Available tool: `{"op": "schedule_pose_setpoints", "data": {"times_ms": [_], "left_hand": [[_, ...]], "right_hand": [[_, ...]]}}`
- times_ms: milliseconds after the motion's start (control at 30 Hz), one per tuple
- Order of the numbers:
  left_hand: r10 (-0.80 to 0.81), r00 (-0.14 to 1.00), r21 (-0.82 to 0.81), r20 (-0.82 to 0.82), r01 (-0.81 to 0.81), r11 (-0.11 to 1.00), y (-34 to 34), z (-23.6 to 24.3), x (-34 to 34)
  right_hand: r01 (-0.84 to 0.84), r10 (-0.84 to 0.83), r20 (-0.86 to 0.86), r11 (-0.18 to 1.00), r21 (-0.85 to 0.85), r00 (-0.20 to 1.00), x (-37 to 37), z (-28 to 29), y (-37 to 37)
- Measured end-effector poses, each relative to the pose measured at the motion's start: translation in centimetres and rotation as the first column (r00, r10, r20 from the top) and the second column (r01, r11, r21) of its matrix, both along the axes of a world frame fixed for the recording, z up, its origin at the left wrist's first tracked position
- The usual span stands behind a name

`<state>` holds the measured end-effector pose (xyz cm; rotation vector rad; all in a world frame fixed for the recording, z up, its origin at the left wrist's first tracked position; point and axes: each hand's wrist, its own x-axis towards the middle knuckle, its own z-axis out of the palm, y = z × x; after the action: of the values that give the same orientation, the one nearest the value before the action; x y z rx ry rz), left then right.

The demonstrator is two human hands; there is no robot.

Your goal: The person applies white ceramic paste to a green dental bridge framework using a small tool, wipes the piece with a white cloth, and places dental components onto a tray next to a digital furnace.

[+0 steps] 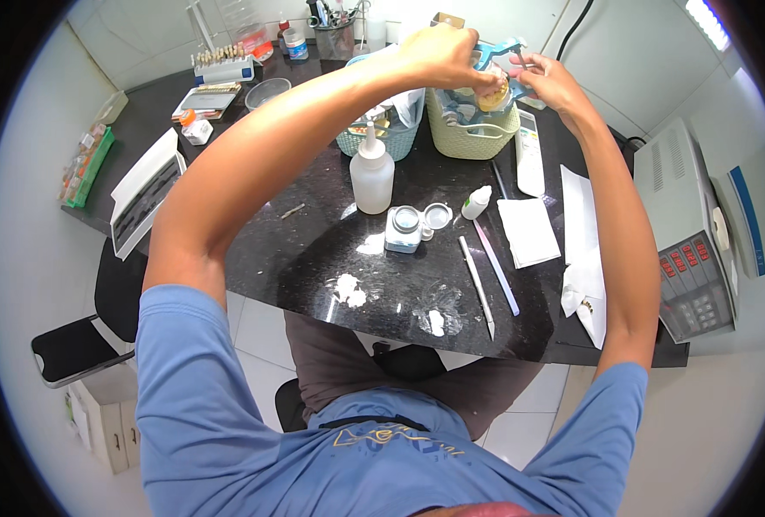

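Both my arms stretch to the far side of the dark counter, above a light green basket. There, my left hand grips a blue dental articulator with its fingers beside a yellowish dental cast. On the other side, my right hand pinches the articulator's right end. Part of the articulator is hidden behind my fingers. Bluish items and plastic fill the basket below. Left of it stands a blue-green basket with a plastic bag and other pieces inside.
A white squeeze bottle, an open jar, a small dropper bottle and two slim tools stand or lie mid-counter. White powder lies near the front edge. A control unit stands at right; a bur stand at back left.
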<state>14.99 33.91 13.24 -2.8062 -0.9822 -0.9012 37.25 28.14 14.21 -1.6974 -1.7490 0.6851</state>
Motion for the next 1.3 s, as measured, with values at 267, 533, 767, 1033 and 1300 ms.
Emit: {"op": "schedule_pose_setpoints", "data": {"times_ms": [267,533,767,1033,1300], "left_hand": [[-0.070,0.995,-0.218,0.078,0.085,0.972,-2.5,4.2,-4.7],[-0.097,0.921,-0.367,-0.378,-0.053,0.929,-4.0,3.3,-12.7],[-0.057,0.958,-0.388,-0.280,-0.058,0.920,-4.1,0.7,-15.9],[-0.153,0.956,-0.415,-0.251,0.037,0.909,-3.8,0.4,-14.4],[-0.160,0.987,-0.234,0.028,0.162,0.959,-0.5,-2.4,-15.7]], "right_hand": [[0.043,-0.041,-0.220,0.999,0.002,0.975,0.0,-0.9,-1.1],[0.240,-0.200,-0.159,0.923,0.301,0.967,2.7,1.0,-3.6],[0.210,-0.299,0.126,0.860,0.466,0.946,-1.7,4.2,-15.1],[0.224,-0.217,0.393,0.974,0.028,0.894,3.0,1.3,-30.0],[0.208,-0.271,0.492,0.961,0.180,0.827,6.0,-8.3,-33.4]]}}
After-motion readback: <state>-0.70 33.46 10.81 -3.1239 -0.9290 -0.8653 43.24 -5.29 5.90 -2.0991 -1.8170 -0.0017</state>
